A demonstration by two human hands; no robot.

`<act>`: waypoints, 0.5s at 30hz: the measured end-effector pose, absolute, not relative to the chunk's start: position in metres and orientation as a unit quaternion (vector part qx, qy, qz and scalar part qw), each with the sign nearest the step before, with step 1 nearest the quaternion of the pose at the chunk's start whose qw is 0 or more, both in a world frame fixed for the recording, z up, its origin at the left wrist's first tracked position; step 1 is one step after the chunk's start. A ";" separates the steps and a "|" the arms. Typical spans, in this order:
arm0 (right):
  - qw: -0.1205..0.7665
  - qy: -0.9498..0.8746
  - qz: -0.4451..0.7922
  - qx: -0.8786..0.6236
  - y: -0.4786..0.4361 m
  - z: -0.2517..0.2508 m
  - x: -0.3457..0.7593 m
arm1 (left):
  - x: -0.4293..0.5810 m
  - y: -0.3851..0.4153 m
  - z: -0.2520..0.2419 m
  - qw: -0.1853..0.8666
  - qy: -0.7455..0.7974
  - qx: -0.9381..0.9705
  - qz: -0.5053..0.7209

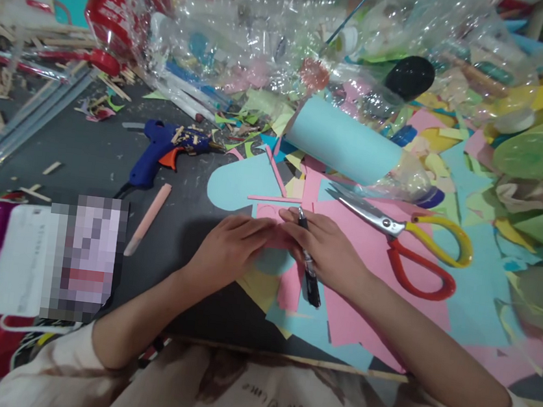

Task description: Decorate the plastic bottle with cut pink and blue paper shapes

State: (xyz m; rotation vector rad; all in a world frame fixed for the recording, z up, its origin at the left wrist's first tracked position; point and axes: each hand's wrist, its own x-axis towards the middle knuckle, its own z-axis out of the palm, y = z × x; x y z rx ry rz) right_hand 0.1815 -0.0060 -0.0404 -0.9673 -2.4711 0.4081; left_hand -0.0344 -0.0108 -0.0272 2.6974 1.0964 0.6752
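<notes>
Between my hands is a small piece of pink paper (265, 210) with a faint curved line on it. My left hand (228, 245) has its fingers closed together at the paper's left side, its fingertips partly hidden. A black and silver pen (310, 280) slants across my right hand (328, 246), which grips it while its fingers meet the same paper. Just beyond lie two thin pink strips (272, 199) and a light blue rounded paper shape (239, 183). Open-bladed scissors (386, 226) with yellow and red handles rest on pink sheets (359, 298) right of my right hand.
A blue glue gun (152, 154) and a pink marker-like stick (149, 219) lie to the left. Further left are a white power bank-like box (22, 260) and wooden sticks (2, 68). A blue-wrapped bottle (344, 143), clear plastic and paper scraps crowd the back and right.
</notes>
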 end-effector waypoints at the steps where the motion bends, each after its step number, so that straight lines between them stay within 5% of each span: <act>1: 0.228 -0.897 0.146 -0.350 -0.006 -0.040 0.182 | -0.035 -0.010 -0.028 0.078 0.367 0.898 0.230; 15: 0.231 -0.897 0.156 -0.343 -0.004 -0.043 0.183 | -0.034 -0.006 -0.025 0.057 0.346 0.911 0.216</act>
